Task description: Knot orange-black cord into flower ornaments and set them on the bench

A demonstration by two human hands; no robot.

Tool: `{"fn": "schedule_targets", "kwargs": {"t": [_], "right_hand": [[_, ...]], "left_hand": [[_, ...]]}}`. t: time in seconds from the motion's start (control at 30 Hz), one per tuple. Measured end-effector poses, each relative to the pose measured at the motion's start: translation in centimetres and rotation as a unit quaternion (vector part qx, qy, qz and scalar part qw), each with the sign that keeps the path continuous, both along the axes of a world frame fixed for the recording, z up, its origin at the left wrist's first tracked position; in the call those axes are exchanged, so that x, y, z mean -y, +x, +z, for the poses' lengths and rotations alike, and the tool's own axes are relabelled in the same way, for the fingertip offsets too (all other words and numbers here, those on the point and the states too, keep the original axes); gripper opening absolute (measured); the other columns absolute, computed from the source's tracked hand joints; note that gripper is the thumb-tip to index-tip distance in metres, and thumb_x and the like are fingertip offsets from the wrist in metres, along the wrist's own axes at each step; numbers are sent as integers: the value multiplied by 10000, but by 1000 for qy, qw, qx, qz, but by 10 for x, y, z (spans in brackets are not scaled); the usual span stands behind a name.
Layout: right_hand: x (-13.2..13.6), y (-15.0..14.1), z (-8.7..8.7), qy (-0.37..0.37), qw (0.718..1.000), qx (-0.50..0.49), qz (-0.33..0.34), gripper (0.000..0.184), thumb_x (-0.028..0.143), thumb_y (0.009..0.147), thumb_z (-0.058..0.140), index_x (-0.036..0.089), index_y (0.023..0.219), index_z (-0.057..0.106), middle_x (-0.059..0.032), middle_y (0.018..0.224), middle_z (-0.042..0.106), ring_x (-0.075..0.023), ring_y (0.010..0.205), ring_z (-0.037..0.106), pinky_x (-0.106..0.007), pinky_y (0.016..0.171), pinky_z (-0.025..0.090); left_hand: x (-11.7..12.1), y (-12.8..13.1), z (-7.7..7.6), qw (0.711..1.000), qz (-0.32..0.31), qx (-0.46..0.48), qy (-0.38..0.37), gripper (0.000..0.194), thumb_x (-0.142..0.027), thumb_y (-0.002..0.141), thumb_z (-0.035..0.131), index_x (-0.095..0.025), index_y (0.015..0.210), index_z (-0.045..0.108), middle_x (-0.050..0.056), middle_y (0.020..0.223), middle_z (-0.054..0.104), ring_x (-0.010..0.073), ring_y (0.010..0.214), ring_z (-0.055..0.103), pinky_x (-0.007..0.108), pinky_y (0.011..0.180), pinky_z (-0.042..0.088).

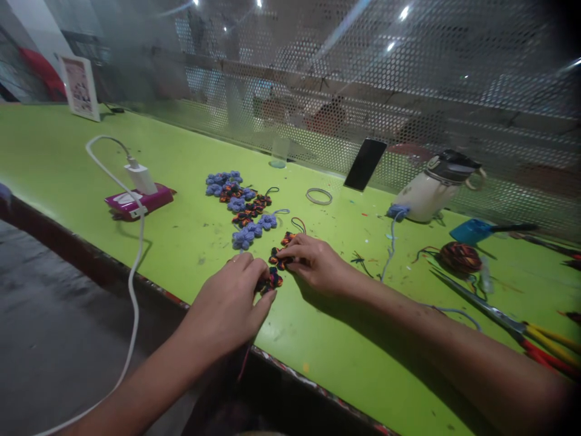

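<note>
My left hand (229, 303) rests near the front edge of the green table (68, 163), fingers pinched on a small dark multicoloured crochet flower (271, 281). My right hand (313, 261) lies just beyond it, fingers pressed on another flower of the same chain (278, 258). The chain runs away from me into a row of blue and dark crochet flowers (240, 203).
A pink box with a white charger and cable (138, 197) sits at left. A phone (364, 163) leans on the perforated screen; a white jar (431, 188), yarn ball (459, 257), blue tool (476, 230), ring (318, 195) and pliers (508, 321) lie right.
</note>
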State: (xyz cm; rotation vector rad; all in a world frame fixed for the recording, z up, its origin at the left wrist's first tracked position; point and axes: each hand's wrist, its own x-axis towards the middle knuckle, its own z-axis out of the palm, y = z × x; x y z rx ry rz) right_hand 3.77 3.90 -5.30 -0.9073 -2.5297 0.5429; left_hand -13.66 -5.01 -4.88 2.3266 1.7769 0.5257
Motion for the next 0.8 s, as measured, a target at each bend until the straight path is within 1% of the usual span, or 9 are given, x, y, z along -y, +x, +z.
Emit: {"fn": "schedule_targets", "kwargs": {"t": [0.13,0.2,0.33,0.43,0.5,0.53,0.6,0.7,0.8], "right_hand": [[2,5,8,-21,1000,-17,4,347,124,777,568,188,1117,599,-76,930,581,-145,766,546,-310,709,464],[3,8,13,-25,999,-33,-10,352,118,771,570,192,1114,594,-67,916,593,-137,747,545,-303,696,463],[8,13,16,7,998,-42,-46,277,73,781,524,171,1014,637,-86,959,609,-166,851,549,-326,735,463],[13,13,11,47,999,-4,-19,265,136,824,503,182,1060,616,-104,1034,590,-204,960,507,-387,796,448],[16,13,8,59,998,13,2,282,180,848,487,200,1111,587,-104,1074,572,-211,988,488,-411,829,433],[16,14,7,59,998,7,-2,302,185,852,483,207,1141,566,-102,1087,564,-207,990,488,-409,835,433],[15,17,8,53,997,-29,-40,340,170,846,486,214,1179,534,-98,1080,561,-193,962,507,-384,817,448],[10,24,12,54,991,-68,-103,310,128,824,495,204,1111,582,-87,981,591,-179,879,541,-365,770,467],[4,29,12,79,990,-58,-100,264,113,801,516,197,1024,629,-86,962,606,-194,907,530,-387,794,454]], "left_hand": [[1,-5,4,1000,-4,24,-11,210,-331,797,487,-191,954,500,53,899,510,223,860,486,338,706,398],[2,-8,5,999,-1,34,-7,277,-336,787,505,-202,1029,487,57,950,513,231,911,485,347,739,402],[6,-10,3,999,-1,37,2,314,-363,777,520,-204,1045,489,68,980,502,243,931,480,371,769,405],[8,-9,1,999,-22,41,12,302,-350,780,522,-202,1042,499,70,992,497,237,934,474,385,796,398],[9,-9,1,998,-44,48,13,269,-331,790,515,-202,1027,512,64,974,504,227,929,472,384,806,395],[9,-9,1,997,-52,53,14,247,-323,798,507,-201,1012,520,62,959,509,223,923,472,382,805,395],[8,-9,2,997,-48,62,21,209,-318,815,486,-192,974,538,63,934,518,218,910,476,380,799,399],[1,-9,6,996,-25,67,54,210,-329,829,466,-173,936,558,75,929,529,222,898,481,393,805,402],[-11,-7,11,992,-50,71,91,245,-314,831,470,-170,1006,561,84,1013,532,225,956,472,412,879,377]]}}
